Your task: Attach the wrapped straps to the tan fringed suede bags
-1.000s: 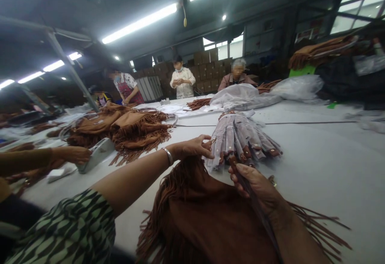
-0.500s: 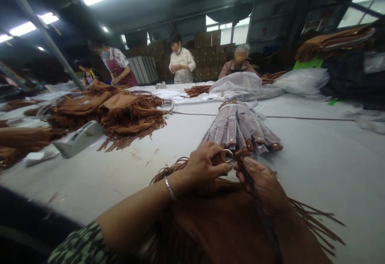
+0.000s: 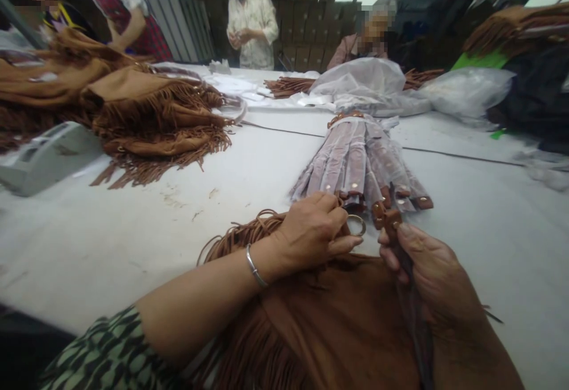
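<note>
A brown fringed bag (image 3: 338,313) lies at the table's near edge, beneath both hands. My left hand (image 3: 311,227) is closed on the bag's top edge beside a metal ring (image 3: 357,225), which sticks out past its fingertips. My right hand (image 3: 427,259) pinches a brown strap (image 3: 393,221) near its studded end; the rest of the strap, in a dark wrap, hangs down along the wrist. The strap end and the ring are apart. Just beyond the hands lies a bundle of plastic-wrapped straps (image 3: 351,159) with studded brown ends.
Brown fringed bags (image 3: 146,105) are piled at the left beside a grey tape dispenser (image 3: 48,156). Clear plastic bags (image 3: 360,85) and brown strips (image 3: 288,86) lie across the far side. Several people stand or sit beyond the table. Dark cloth (image 3: 528,93) is at the right.
The view has tipped down and closer. My right hand has drawn away to the right with the strap end, widening the gap to the ring. My left hand still grips the bag.
</note>
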Action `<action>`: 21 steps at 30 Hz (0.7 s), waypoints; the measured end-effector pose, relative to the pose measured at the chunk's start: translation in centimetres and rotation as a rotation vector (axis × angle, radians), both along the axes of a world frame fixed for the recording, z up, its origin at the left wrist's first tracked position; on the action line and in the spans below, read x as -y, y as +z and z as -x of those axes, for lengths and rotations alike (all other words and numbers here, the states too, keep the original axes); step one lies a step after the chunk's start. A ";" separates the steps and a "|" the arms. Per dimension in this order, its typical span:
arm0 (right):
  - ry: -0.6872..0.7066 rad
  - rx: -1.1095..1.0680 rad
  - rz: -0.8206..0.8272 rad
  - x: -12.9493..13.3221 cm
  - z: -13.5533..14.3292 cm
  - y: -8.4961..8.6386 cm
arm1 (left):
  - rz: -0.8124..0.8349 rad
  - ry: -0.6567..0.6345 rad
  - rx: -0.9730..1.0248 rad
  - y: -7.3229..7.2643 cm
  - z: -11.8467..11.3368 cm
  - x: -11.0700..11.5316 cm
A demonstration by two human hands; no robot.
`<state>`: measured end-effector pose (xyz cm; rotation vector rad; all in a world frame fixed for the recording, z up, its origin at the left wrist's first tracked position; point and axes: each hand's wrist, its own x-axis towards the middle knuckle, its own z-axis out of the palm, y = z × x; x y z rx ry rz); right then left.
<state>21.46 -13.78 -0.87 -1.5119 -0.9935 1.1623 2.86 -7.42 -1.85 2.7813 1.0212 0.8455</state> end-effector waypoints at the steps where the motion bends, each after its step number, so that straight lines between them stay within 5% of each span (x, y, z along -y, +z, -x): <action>1: -0.006 0.003 0.007 -0.1 0.1 0.0 | 0.013 -0.003 -0.011 0.0 0.0 -0.1; 17: 0.080 -0.208 0.119 -1.1 1.2 -1.6 | 0.384 0.027 0.174 -0.1 0.0 -0.9; 21: 0.096 -0.224 0.104 -1.0 1.3 -1.6 | 0.357 0.011 0.170 -0.2 0.0 -1.0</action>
